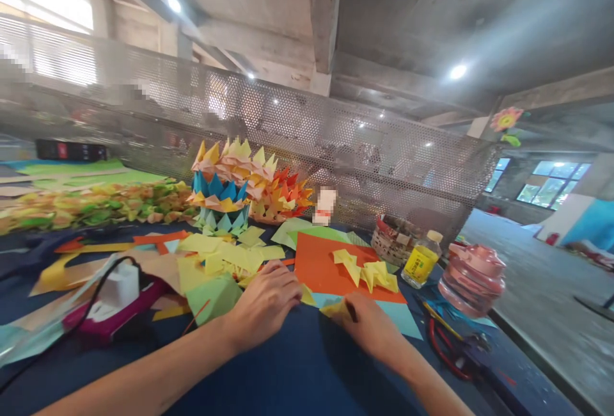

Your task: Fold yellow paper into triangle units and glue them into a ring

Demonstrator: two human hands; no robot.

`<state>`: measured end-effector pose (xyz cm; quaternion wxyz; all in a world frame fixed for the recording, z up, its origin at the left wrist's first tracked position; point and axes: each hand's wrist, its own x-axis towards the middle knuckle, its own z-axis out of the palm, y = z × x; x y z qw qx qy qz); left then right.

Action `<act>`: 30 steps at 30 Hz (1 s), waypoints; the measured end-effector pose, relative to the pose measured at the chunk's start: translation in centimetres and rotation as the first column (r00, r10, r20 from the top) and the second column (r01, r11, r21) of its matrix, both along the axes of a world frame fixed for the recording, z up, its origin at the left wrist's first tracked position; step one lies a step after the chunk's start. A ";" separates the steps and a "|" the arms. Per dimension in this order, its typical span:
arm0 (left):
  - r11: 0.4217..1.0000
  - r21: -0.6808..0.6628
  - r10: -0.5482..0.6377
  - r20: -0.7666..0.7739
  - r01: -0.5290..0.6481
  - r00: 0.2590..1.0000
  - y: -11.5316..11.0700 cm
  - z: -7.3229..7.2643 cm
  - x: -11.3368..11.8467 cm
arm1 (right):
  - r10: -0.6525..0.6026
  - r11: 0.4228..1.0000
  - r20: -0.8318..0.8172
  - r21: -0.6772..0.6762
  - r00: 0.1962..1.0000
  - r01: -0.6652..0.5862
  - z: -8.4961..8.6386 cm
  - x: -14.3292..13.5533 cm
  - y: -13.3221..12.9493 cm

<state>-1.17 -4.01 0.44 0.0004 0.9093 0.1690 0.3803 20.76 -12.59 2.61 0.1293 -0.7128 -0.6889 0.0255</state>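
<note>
A yellow paper piece [337, 311] is gripped at its near edge by the bent fingers of the right hand [371, 325], low over the dark blue table [283, 374] and beside a light blue sheet [407, 322]. The fingers of the left hand [269, 299] are curled, with a yellow tip showing by them; whether it is pinched cannot be told.

Such thin paper is probably best held lightly by its edge, with the points left uncrushed; any crease is better pressed against the bare table than in the air.

Folded yellow pieces [377, 275] are spread on an orange sheet [311, 262], just beyond the right hand, and could be knocked by a forward reach. Loose yellow papers [230, 256] are crowded beyond the left hand, before a stack of pointed paper rings [230, 189]. On the left, space is taken by a purple power strip [149, 293]; on the right, by a yellow-labelled bottle [421, 264] and a pink jug [472, 280].
</note>
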 end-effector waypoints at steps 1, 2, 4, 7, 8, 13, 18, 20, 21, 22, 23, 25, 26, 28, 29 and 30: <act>1.000 -0.016 0.005 -0.014 -0.005 1.000 0.0 0.0 0.0 | 0.006 1.000 -0.020 0.019 1.000 -0.005 -0.4 0.0 0.0; 0.999 -0.036 0.008 -0.029 -0.009 1.000 0.0 0.0 0.0 | 0.010 0.999 -0.062 0.040 0.998 -0.007 -0.7 0.1 0.0; 0.997 -0.078 0.007 -0.053 -0.011 0.999 -0.1 0.0 0.0 | 0.031 0.995 -0.181 0.094 0.983 -0.014 -0.9 0.1 -0.2; 0.989 -0.148 -0.008 -0.078 -0.004 0.997 -0.5 0.2 0.0 | 0.110 0.982 -0.345 0.184 0.932 -0.048 -0.7 -0.2 -0.4; 0.985 -0.172 -0.009 -0.084 -0.006 0.996 -0.6 0.3 0.0 | 0.143 0.978 -0.382 0.198 0.913 -0.070 -0.6 -0.5 -0.5; 0.968 -0.250 -0.034 -0.100 0.008 0.994 -0.9 0.4 0.0 | 0.218 0.970 -0.460 0.196 0.861 -0.141 -0.7 -1.8 -0.9; 0.961 -0.276 -0.048 -0.056 0.031 0.997 -0.9 0.1 0.1 | 0.217 0.970 -0.422 0.192 0.880 -0.147 -0.5 -2.3 -1.3; 0.959 -0.280 -0.048 -0.048 0.033 0.998 -0.9 0.1 0.1 | 0.221 0.969 -0.399 0.194 0.890 -0.153 -0.5 -2.4 -1.4; 0.958 -0.283 -0.047 -0.040 0.034 0.998 -1.0 0.0 0.1 | 0.224 0.967 -0.386 0.200 0.895 -0.155 -0.5 -2.5 -1.5; 0.957 -0.287 -0.045 -0.032 0.034 0.998 -1.0 0.0 0.1 | 0.227 0.966 -0.374 0.207 0.900 -0.157 -0.5 -2.6 -1.5; 0.956 -0.291 -0.044 -0.027 0.034 0.999 -1.1 0.1 0.1 | 0.231 0.963 -0.360 0.214 0.904 -0.161 -0.6 -2.6 -1.5; 0.954 -0.298 -0.039 -0.022 0.031 0.999 -1.2 0.1 0.1 | 0.241 0.958 -0.331 0.230 0.912 -0.169 -0.8 -2.7 -1.6; 0.954 -0.300 -0.036 -0.023 0.027 0.999 -1.2 0.1 0.1 | 0.247 0.955 -0.316 0.238 0.916 -0.175 -0.9 -2.7 -1.6; 0.954 -0.297 -0.035 -0.030 0.025 0.999 -1.3 0.1 0.2 | 0.260 0.949 -0.286 0.254 0.922 -0.189 -1.1 -2.7 -1.6; 0.955 -0.295 -0.034 -0.032 0.023 0.999 -1.3 0.0 0.2 | 0.266 0.945 -0.273 0.261 0.924 -0.195 -1.1 -2.7 -1.7; 0.956 -0.291 -0.034 -0.032 0.023 0.999 -1.3 0.0 0.2 | 0.273 0.942 -0.261 0.265 0.926 -0.203 -1.2 -2.6 -1.7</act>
